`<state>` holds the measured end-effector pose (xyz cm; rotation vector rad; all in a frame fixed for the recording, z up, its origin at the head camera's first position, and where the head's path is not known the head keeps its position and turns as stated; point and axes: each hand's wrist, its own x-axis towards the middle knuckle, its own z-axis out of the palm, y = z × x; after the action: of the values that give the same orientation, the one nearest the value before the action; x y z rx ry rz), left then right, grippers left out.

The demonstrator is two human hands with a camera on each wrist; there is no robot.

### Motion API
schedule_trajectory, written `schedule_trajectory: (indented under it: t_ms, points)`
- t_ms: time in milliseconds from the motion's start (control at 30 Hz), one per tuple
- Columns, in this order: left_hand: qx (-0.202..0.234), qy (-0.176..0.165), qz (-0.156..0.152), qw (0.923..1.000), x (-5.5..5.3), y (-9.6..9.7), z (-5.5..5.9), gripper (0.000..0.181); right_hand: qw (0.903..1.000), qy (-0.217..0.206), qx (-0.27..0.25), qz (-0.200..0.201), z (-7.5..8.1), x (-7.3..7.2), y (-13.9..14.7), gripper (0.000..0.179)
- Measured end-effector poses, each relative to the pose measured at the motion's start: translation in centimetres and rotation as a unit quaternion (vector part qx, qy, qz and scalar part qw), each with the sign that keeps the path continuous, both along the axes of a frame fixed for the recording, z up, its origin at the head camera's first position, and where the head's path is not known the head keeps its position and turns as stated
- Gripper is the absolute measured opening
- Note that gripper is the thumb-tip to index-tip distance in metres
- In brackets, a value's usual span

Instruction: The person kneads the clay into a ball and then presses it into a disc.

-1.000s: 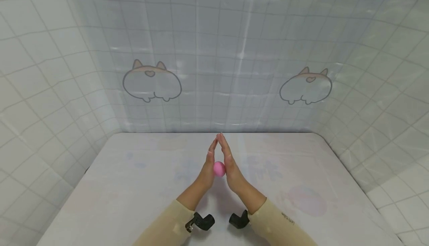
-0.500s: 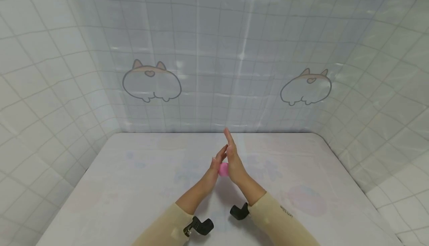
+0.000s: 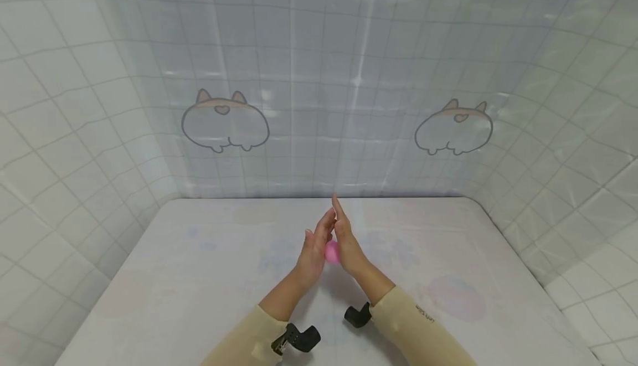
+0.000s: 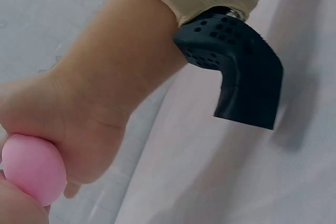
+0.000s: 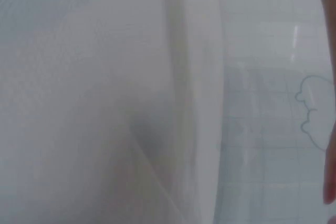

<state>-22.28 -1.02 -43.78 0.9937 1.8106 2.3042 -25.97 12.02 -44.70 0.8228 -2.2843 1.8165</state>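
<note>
A smooth pink ball [image 3: 331, 252] is held between the two facing palms, over the middle of the table in the head view. The left hand [image 3: 313, 256] lies against its left side, fingers extended forward and thumb raised. Flat against the other side is the right hand [image 3: 350, 248], its fingers straight and reaching farther forward. In the left wrist view the ball [image 4: 34, 170] shows between the right palm's heel [image 4: 86, 140] and the left hand [image 4: 18, 205] in the lower corner. The right wrist view catches only a strip of skin at its right edge.
A white table [image 3: 209, 277] with faint printed patterns spreads under the hands. Grid-patterned sheeting [image 3: 319, 117] with cartoon animals stands behind and on both sides. Black angled wrist mounts [image 3: 303, 338] stick out from both beige sleeves [image 3: 413, 327].
Both hands and the ball have shifted slightly right. The palms have slid against each other, so the right fingertips now reach past the left ones. The left hand has turned, showing more of its back.
</note>
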Motion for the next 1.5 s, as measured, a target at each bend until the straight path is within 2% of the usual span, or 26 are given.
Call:
schedule_trajectory:
  t_ms: [167, 300, 433, 633, 867, 1033, 1167, 1300, 1400, 1500]
  points:
    - [0.023, 0.009, 0.028, 0.9993, 0.1, -0.2, 0.7, 0.090, 0.9999, -0.002, 0.009, 0.007, -0.1, 0.8, -0.4, 0.092]
    - [0.016, 0.030, 0.061, 0.9975, 0.2, -0.4, 1.3, 0.089, 0.9998, -0.001, 0.006, 0.020, 0.0, 1.6, -0.7, 0.089]
    - [-0.002, 0.042, 0.103, 0.9937, -0.1, -0.5, 1.3, 0.088, 0.9989, 0.001, -0.009, 0.045, 0.0, 2.2, -0.9, 0.085]
    - [-0.016, 0.030, 0.139, 0.9897, -1.0, -0.8, 0.9, 0.090, 0.9954, 0.007, -0.026, 0.092, 0.2, 2.9, -1.2, 0.082]
    - [-0.055, 0.010, 0.173, 0.9834, -1.7, -1.2, 0.6, 0.089, 0.9903, -0.030, -0.037, 0.130, 0.7, 3.8, -1.3, 0.076]
    - [-0.072, -0.024, 0.183, 0.9801, -2.0, -1.2, 0.2, 0.085, 0.9876, -0.027, -0.060, 0.143, 1.3, 3.9, -1.5, 0.080]
    - [-0.080, -0.054, 0.177, 0.9794, -2.1, -1.1, -0.1, 0.086, 0.9858, 0.008, -0.080, 0.147, 1.9, 3.7, -1.4, 0.087]
    - [-0.097, -0.078, 0.163, 0.9786, -1.9, -0.8, -0.3, 0.087, 0.9878, 0.035, -0.079, 0.130, 2.5, 3.4, -1.1, 0.087]
    - [-0.121, -0.089, 0.151, 0.9771, -1.7, -0.7, -0.4, 0.084, 0.9909, 0.036, -0.071, 0.109, 3.0, 3.1, -0.9, 0.086]
    - [-0.132, -0.091, 0.122, 0.9794, -1.5, -0.7, -0.4, 0.082, 0.9940, 0.037, -0.059, 0.085, 3.3, 2.6, -0.7, 0.085]
